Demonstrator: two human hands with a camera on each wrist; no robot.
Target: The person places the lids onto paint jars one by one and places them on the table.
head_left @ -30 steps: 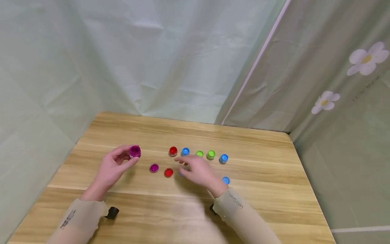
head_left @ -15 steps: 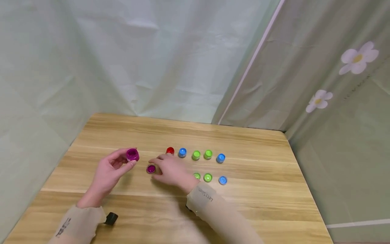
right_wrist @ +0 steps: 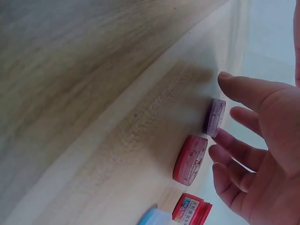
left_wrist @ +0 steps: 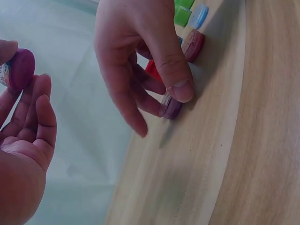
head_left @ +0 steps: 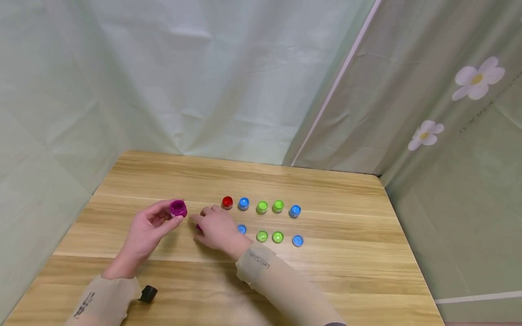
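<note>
My left hand (head_left: 144,228) holds a small purple jar (head_left: 178,208) above the table, thumb and fingers around its side and its mouth tilted toward me. Lower and to the right, my right hand (head_left: 218,228) reaches over a round purple lid (right_wrist: 215,118) lying on the table. In the right wrist view its fingertips are right at the lid's edge, while the thumb stands apart from it. Next to that lid is a red lid (right_wrist: 190,160), hidden under the right hand in the head view. A red jar (head_left: 227,203) stands just beyond this hand.
Right of the red jar, a row of open jars continues: blue (head_left: 244,203), green (head_left: 262,208), green (head_left: 278,206) and blue (head_left: 295,211). Matching lids, such as a green lid (head_left: 277,237) and a blue lid (head_left: 297,240), lie nearer me. Curtains (head_left: 228,90) hang behind the table.
My right hand has moved left from above a blue lid, past the red lid, to the purple lid. The left hand keeps hold of the purple jar, nearly in place.
</note>
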